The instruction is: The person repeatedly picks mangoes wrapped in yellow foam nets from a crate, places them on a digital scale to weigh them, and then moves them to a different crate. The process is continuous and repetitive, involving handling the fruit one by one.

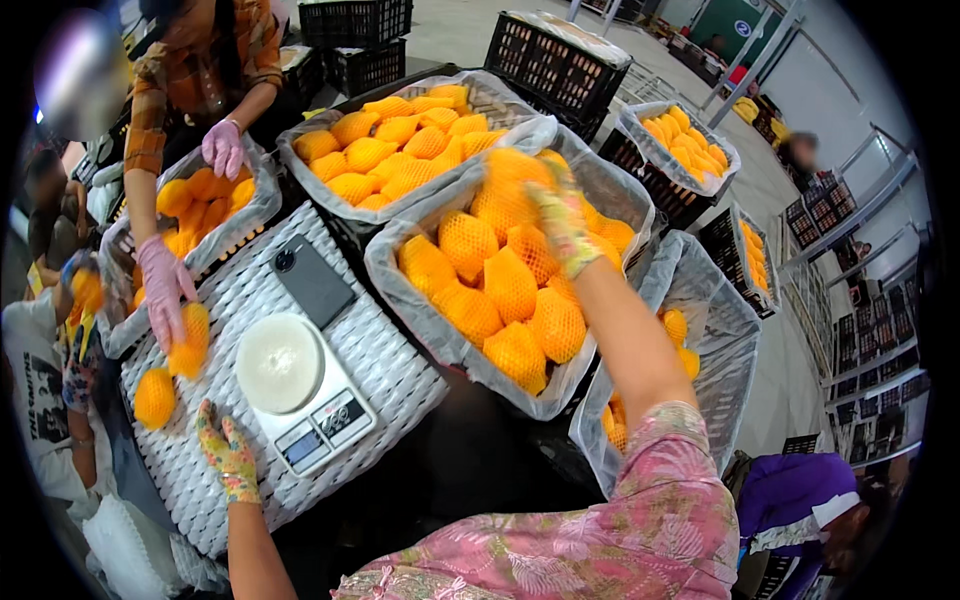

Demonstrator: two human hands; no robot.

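Clasping a blurred netted fruit (pixel 515 182) in the gloved right hand (pixel 562 215), just above more netted fruit heaped in the middle crate (pixel 545 405). Holding nothing in the gloved left hand (pixel 228 455), fingers spread apart over the woven tabletop (pixel 390 385); cannot tell about touching the weave. Near those fingers, can see a loose fruit (pixel 155 398), and on the other side a white scale (pixel 300 385) with a dark phone (pixel 312 280) just beyond. Can also see a co-worker's pink-gloved hand (pixel 165 290) on a second fruit (pixel 190 345), near the left crate (pixel 118 300). Farther out, can make out a filled back crate (pixel 515 105) and a partly filled right crate (pixel 720 330), both lined with clear plastic.
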